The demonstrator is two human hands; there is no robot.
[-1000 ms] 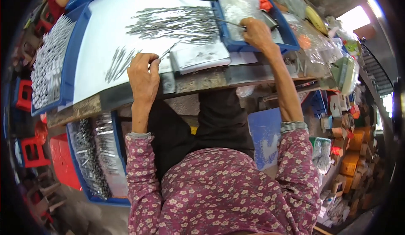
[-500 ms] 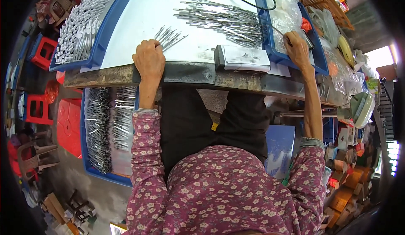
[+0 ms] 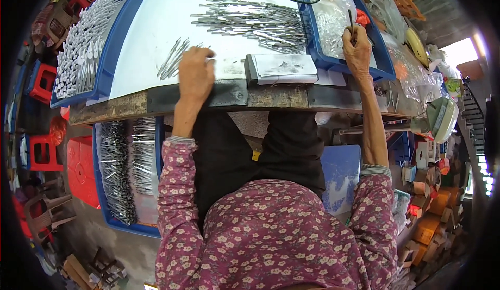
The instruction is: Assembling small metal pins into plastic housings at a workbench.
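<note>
My left hand [image 3: 197, 74] is over the white table top, its fingers bent and slightly smeared. Whether anything is between its fingertips is hidden. Beside it, at its left, lies a small bunch of thin grey metal strips [image 3: 173, 60]. A larger heap of similar metal strips [image 3: 250, 22] is spread farther back. My right hand [image 3: 358, 55] is closed around a slim dark stick-like tool [image 3: 351, 20], which points up and away. That hand is above the near part of a blue tray [image 3: 383, 72] with clear plastic bags [image 3: 333, 29] inside.
A dark block with white paper [image 3: 284, 67] stands at the table's front edge. At the left is a blue tray [image 3: 107, 76] full of white-tipped pieces. Below, another blue tray [image 3: 108, 206] holds metal pieces. Red stools [image 3: 41, 152] stand on the floor at left.
My left hand has moved right, off the small bunch of strips, and its fist has loosened. My right hand has turned the dark tool upright. The whole view has shifted slightly.
</note>
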